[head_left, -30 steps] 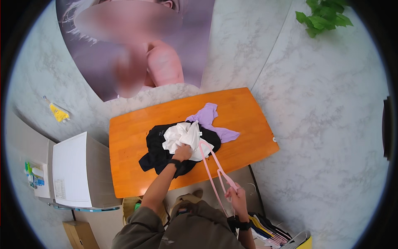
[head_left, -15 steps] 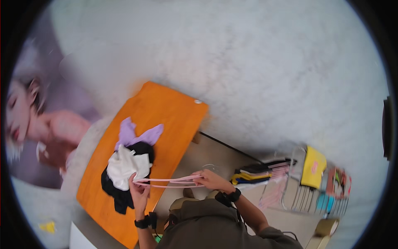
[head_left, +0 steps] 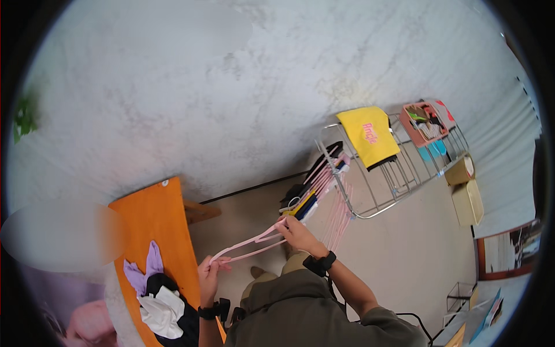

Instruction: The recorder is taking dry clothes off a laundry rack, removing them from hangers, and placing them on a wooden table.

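A thin pink clothes hanger (head_left: pixel 254 237) stretches between my two hands, bare of any garment. My left hand (head_left: pixel 208 277) grips its near left end, beside the edge of the orange table (head_left: pixel 153 211). Around the other end my right hand (head_left: pixel 302 236) is closed, higher up and close to the garments (head_left: pixel 300 203) hanging under the metal rack (head_left: pixel 378 209). On the table lies a loose heap: a white garment (head_left: pixel 163 313) on top of a black one (head_left: pixel 189 327), with a purple piece (head_left: pixel 154 259) beyond.
Several pink hangers (head_left: pixel 335 217) hang from the rack. Over the rack lies a yellow cloth (head_left: pixel 364 136); a pink basket (head_left: pixel 409 124) of small items stands beside it, with something blue (head_left: pixel 433 151) below. Yellowish bins (head_left: pixel 467 202) stand at the right. A pale wall (head_left: pixel 231 115) rises behind.
The view has turned right, bringing the rack nearer the middle. Both hands have moved off the garment heap with the pink hanger, which now slants upward to the right.
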`<state>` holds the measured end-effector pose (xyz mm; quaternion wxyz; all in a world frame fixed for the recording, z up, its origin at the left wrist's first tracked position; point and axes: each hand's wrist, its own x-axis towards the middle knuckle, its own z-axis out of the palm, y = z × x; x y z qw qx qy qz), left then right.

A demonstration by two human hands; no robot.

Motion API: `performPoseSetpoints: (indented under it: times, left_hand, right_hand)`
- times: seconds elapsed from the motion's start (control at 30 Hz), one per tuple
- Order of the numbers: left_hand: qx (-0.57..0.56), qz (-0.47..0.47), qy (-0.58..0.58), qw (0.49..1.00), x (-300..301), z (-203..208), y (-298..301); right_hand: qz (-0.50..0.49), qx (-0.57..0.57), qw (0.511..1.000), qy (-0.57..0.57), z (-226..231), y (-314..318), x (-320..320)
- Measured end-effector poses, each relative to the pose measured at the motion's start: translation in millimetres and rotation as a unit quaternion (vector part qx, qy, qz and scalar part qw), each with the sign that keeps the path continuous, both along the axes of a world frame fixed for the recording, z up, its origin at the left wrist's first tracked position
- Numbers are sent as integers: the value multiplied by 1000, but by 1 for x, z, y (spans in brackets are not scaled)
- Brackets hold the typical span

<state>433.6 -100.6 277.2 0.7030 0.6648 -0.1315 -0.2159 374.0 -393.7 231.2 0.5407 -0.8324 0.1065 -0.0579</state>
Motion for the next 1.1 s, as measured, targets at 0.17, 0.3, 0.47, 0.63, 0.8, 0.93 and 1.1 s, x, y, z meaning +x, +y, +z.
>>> performPoseSetpoints:
  times: [0.17, 0.3, 0.47, 0.63, 0.8, 0.93, 1.1]
  left_hand:
    - [20, -161, 47, 986, 6, -13, -91]
    - [169, -333, 9, 928, 11, -30, -143]
    - [149, -277, 24, 949, 9, -69, -151]
    - [259, -207, 24, 943, 23, -128, -82]
    - [401, -180, 113, 891, 1, -172, -15]
    - [406, -172, 131, 888, -14, -199, 12]
    - [430, -162, 157, 874, -25, -217, 23]
  right_hand:
    - [-159, 29, 987, -13, -56, -75, -13]
    - [-210, 26, 977, -18, -118, -130, -17]
    - [-264, -4, 964, 8, -160, -173, -14]
    - [-331, 33, 942, 50, -178, -183, -19]
    - [-306, 2, 951, 43, -190, -184, -19]
    - [-317, -2, 945, 79, -197, -186, -23]
    - [-396, -42, 912, 99, -202, -182, -32]
